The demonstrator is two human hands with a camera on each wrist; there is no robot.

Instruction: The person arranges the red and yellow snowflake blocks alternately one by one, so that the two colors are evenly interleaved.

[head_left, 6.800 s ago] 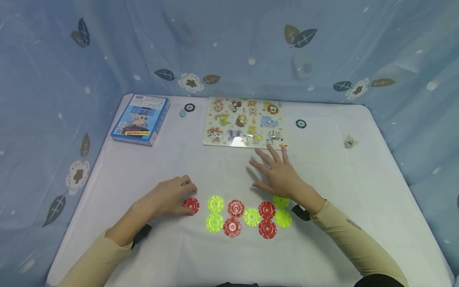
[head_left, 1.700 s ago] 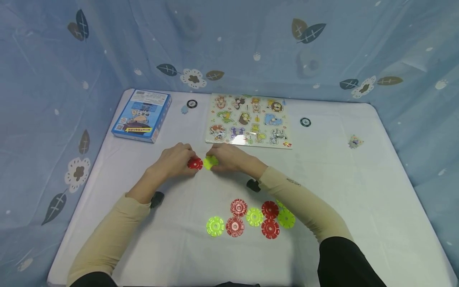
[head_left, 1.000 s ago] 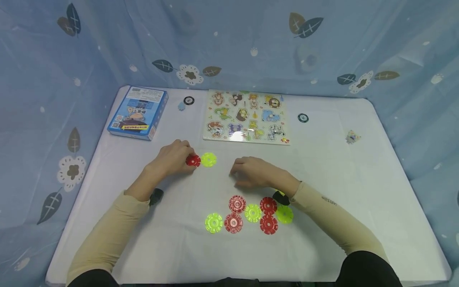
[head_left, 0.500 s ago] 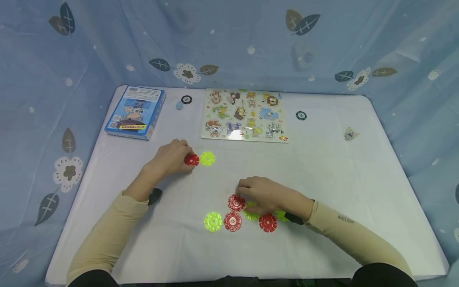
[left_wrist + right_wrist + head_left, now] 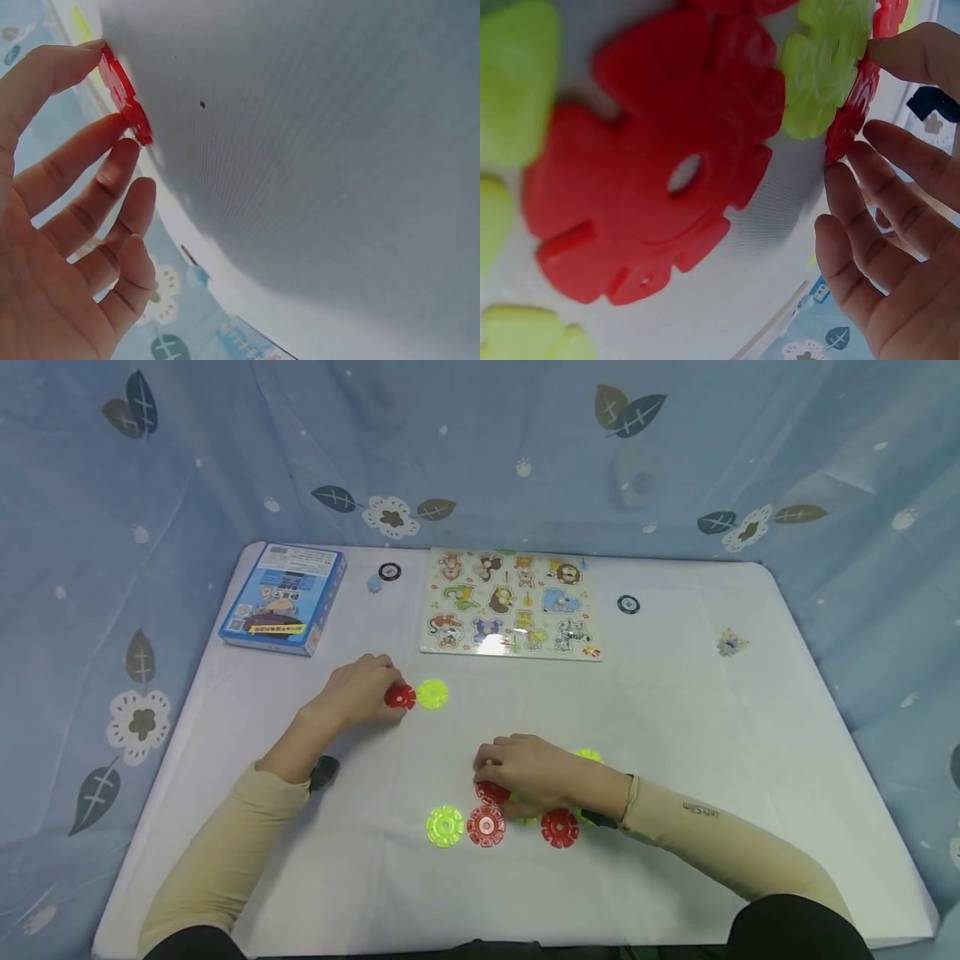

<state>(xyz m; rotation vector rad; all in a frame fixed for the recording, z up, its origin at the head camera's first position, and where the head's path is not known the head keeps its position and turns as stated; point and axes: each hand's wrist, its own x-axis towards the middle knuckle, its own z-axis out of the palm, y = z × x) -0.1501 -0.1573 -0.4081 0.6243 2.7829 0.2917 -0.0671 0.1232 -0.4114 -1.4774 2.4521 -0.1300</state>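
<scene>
Left grip [image 5: 360,689] pinches a red disc [image 5: 404,701] just off the near-left corner of the board [image 5: 513,603], beside a green disc [image 5: 432,693]. Right grip [image 5: 528,772] pinches a second red disc [image 5: 491,792] farther out from board's near edge, among other discs [image 5: 559,836]. Box [image 5: 285,599] left of board.

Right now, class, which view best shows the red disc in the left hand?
The head view: the red disc shows its face and hole, partly covered by the left hand. The left wrist view shows it nearly edge-on; the right wrist view doesn't visibly show it.
</scene>
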